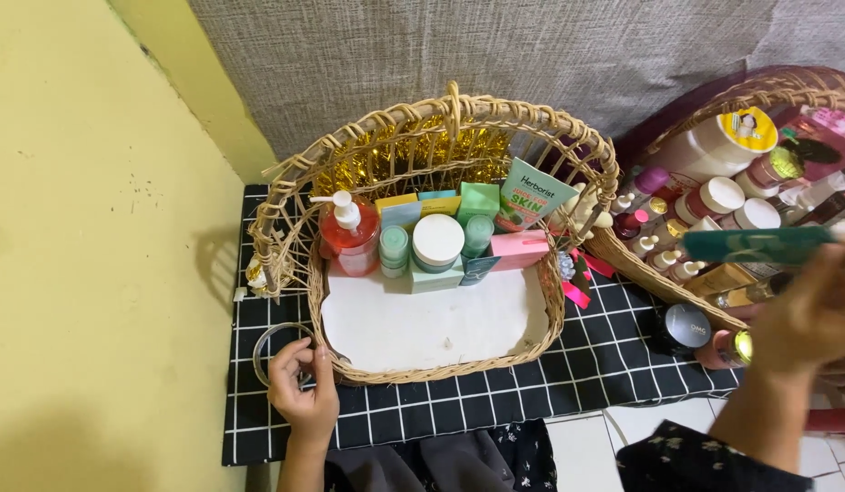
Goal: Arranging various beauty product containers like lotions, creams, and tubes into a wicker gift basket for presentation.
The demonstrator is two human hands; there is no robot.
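Here, low in the left of the frame, the left hand point(301, 392) rests curled beside the wicker basket point(440, 372), fingertips touching a clear tape roll point(275, 351). At the right edge, the blurred right hand point(809, 319) pinches a teal box point(759, 244).

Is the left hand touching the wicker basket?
Touching. The head view shows the left hand with its fingers resting against the front rim of the woven wicker basket.

Left hand point(301, 392) sits on the black grid-patterned surface point(577, 364), fingers touching a clear tape roll point(275, 351) just beside the wicker basket point(422, 369). Right hand point(809, 319) is up by a second basket point(659, 282), holding a teal box point(759, 244). Pump bottle point(349, 235) and jars line the first basket's back.
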